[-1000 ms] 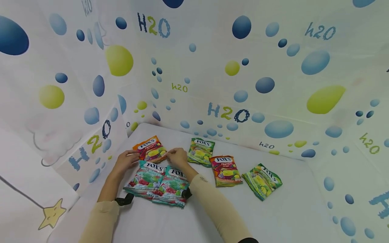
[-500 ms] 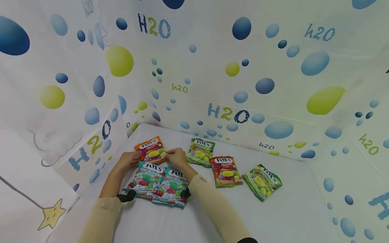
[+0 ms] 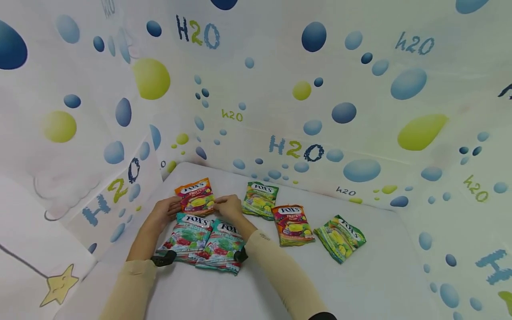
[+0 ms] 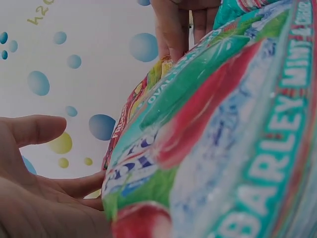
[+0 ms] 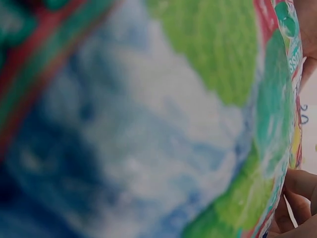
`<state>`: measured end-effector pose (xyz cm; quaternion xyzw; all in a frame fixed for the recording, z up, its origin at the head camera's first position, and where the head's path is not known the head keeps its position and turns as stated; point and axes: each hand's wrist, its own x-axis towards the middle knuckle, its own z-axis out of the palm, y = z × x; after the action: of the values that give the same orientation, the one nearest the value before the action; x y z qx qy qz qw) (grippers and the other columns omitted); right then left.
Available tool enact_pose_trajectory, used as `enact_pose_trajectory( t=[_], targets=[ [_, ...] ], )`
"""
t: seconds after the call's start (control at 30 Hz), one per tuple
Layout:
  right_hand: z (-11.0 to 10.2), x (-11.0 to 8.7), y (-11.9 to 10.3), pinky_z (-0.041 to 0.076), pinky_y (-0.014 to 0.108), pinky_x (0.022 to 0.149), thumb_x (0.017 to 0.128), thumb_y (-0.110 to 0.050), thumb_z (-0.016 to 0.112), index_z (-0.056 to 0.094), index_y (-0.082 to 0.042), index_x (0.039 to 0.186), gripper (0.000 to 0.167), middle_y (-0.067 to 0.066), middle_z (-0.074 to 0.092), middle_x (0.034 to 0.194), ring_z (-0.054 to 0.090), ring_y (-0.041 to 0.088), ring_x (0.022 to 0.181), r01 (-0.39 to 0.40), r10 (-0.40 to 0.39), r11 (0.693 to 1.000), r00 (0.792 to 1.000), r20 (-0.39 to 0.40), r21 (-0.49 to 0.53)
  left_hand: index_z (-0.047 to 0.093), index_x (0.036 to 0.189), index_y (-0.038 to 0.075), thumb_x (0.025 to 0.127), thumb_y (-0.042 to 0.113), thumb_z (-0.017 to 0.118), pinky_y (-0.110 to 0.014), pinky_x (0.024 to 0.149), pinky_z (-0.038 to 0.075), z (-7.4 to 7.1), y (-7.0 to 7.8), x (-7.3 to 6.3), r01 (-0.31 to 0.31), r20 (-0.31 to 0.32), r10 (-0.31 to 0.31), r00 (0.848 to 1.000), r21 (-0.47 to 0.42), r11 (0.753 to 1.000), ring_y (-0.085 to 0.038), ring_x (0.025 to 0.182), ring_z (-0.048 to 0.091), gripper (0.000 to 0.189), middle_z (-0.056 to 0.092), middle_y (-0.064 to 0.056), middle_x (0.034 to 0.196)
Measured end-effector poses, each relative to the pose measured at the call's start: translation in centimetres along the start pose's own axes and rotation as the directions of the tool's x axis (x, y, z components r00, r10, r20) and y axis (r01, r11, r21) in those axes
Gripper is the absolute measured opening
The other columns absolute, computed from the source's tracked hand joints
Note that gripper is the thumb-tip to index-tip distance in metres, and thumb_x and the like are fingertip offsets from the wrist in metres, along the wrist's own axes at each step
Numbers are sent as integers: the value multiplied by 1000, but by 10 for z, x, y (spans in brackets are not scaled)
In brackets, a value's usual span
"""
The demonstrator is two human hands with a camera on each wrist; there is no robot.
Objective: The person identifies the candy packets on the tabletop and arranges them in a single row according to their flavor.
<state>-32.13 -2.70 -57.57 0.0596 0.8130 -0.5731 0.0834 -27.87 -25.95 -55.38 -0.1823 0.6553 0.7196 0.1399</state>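
Note:
An orange-and-red Fox's fruits candy bag (image 3: pixel 198 201) lies flat at the back left of the white table. My left hand (image 3: pixel 163 213) touches its left edge with the fingers extended; in the left wrist view the thumb (image 4: pixel 42 130) stands away from the bag. At the lower right corner, my right hand (image 3: pixel 231 209) pinches the bag's edge between thumb and fingers. Just in front, between my forearms, two teal Fox's mint candy bags (image 3: pixel 190 238) (image 3: pixel 222 246) lie side by side, partly overlapping. They fill much of both wrist views and hide parts of the hands.
Right of my hands lie a green Fox's bag (image 3: pixel 260 200), a second orange-and-red bag (image 3: pixel 293 224) and another green bag (image 3: pixel 340 238), tilted. Patterned white walls (image 3: pixel 256 89) with blue and green dots enclose the table (image 3: pixel 360 289).
The head view has shifted slightly. Relative to the teal bags, the orange-and-red bag has moved a little to the right and straightened, with both hands staying at its edges.

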Motion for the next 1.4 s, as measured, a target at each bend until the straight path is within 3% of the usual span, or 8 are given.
enact_pose_trajectory(
  t=[0.13, 0.27, 0.4, 0.53, 0.73, 1.0, 1.17, 1.4],
  targets=[
    [5, -2, -3, 59, 28, 59, 92, -9, 80, 83, -9, 100, 8, 0, 74, 82, 74, 19, 70, 13, -13, 1000, 1000, 14, 10, 36, 157, -3, 108, 36, 53, -23, 89, 47, -7, 0, -2, -10, 13, 10, 1000, -52, 999, -7, 99, 64, 66, 75, 9, 108],
    [6, -4, -4, 60, 29, 61, 93, -8, 79, 83, -9, 100, 9, 0, 75, 81, 75, 21, 71, 14, -14, 1000, 1000, 0, 5, 33, 159, -3, 108, 38, 51, -29, 105, 44, -6, -1, -2, -17, 26, 17, 1000, -13, 1000, -12, 112, 62, 68, 69, -3, 135],
    [6, -4, -4, 61, 32, 63, 93, -8, 79, 83, -9, 100, 9, 0, 75, 81, 76, 23, 73, 10, -10, 1000, 1000, -3, 10, 30, 160, -4, 110, 39, 47, -42, 122, 31, -4, -2, -1, -32, 29, 32, 999, 15, 999, -25, 135, 54, 68, 47, -16, 159],
    [5, -4, -5, 61, 34, 63, 92, -9, 79, 83, -11, 97, 7, -1, 74, 81, 76, 25, 74, 26, -26, 999, 1000, -7, 18, 25, 162, -3, 111, 39, 42, -46, 125, 24, -2, -2, 2, -53, 49, 52, 997, 15, 998, -34, 151, 37, 69, 32, -22, 166],
    [3, -3, -4, 59, 30, 63, 92, -10, 79, 83, -13, 95, 6, -2, 75, 91, 72, 16, 72, 36, -35, 999, 999, -39, 8, 20, 164, -1, 110, 43, 44, -52, 126, 18, 2, -2, 2, -79, 91, 78, 993, 10, 997, -41, 153, 26, 74, 23, -25, 168],
    [-2, -3, -3, 60, 30, 66, 92, -9, 79, 83, -13, 94, 6, -2, 77, 93, 74, 15, 73, 47, -45, 998, 997, -56, 36, 16, 165, -1, 110, 39, 43, -56, 125, 18, 10, 1, 4, -101, 105, 97, 990, 38, 994, -46, 153, 24, 73, 19, -26, 169],
    [-6, -2, -5, 60, 28, 68, 93, -9, 79, 83, -11, 97, 7, -1, 78, 96, 73, 12, 74, 72, -68, 996, 995, -75, 48, 11, 167, 5, 110, 40, 44, -54, 124, 23, 16, 7, 10, -145, 120, 139, 983, 43, 989, -45, 153, 26, 74, 13, -22, 172],
    [-13, -4, -8, 61, 28, 67, 90, -5, 81, 83, -9, 96, 8, 2, 79, 94, 75, 14, 73, 84, -70, 988, 992, -104, 131, 13, 166, 1, 112, 37, 43, -43, 121, 32, 22, 14, 10, -239, 134, 227, 965, 87, 967, -40, 151, 34, 72, 19, -23, 171]
  ],
)
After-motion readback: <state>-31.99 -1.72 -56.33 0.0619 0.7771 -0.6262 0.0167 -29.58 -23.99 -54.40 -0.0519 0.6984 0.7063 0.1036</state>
